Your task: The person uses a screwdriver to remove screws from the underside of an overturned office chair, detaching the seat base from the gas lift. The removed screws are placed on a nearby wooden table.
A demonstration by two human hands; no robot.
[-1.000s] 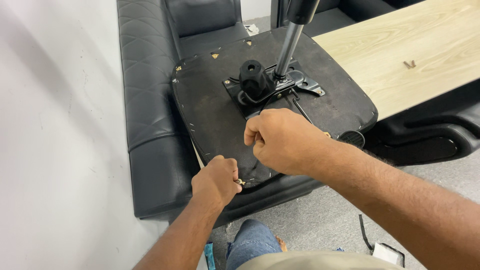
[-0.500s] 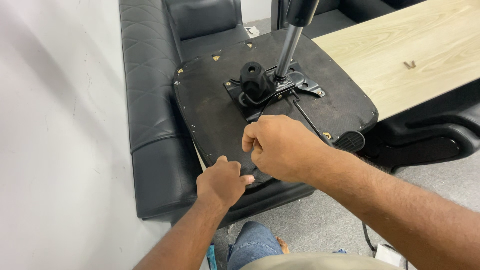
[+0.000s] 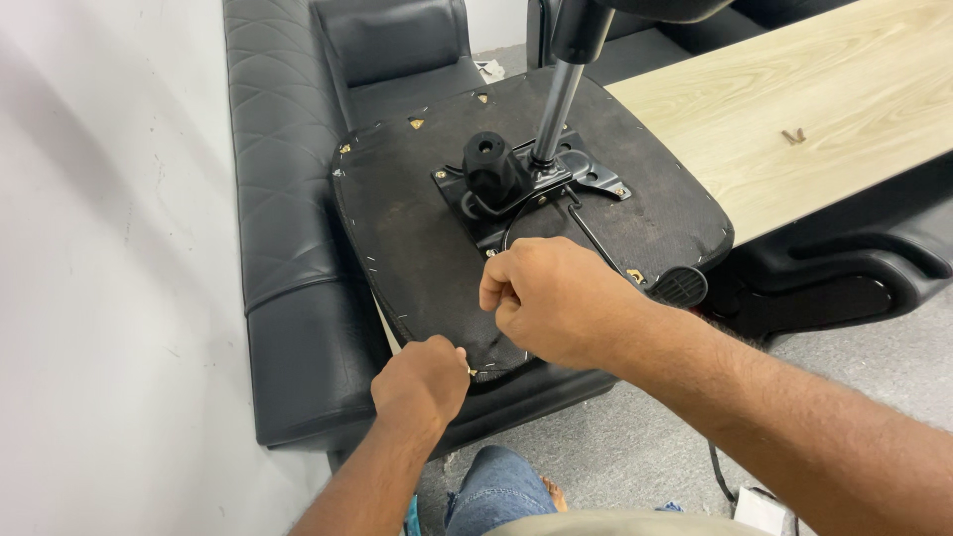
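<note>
An upturned office chair seat [image 3: 417, 238] lies on a black couch, its dark fabric underside facing up. A black metal mechanism plate [image 3: 536, 189] with a round black knob [image 3: 488, 164] and a grey gas cylinder [image 3: 556, 94] sits at its middle. My left hand [image 3: 422, 382] is closed at the seat's near edge, pinching a small brass-coloured fitting [image 3: 467, 370]. My right hand [image 3: 556, 298] is a closed fist just above and to the right, resting on the seat; what it holds is hidden. A black lever [image 3: 596, 238] runs under it toward a ribbed paddle [image 3: 680, 286].
The black quilted couch [image 3: 288, 199] stands against a white wall [image 3: 109, 248]. A light wooden tabletop [image 3: 794, 109] lies at right with a small metal piece [image 3: 792, 136] on it. Grey carpet [image 3: 635, 447], my knee in jeans [image 3: 496, 486] and a small white box [image 3: 759, 508] are below.
My left hand has slid slightly back and left along the seat's near edge, showing the brass fitting again. My right fist stayed nearly in place. The view shifted a little.
</note>
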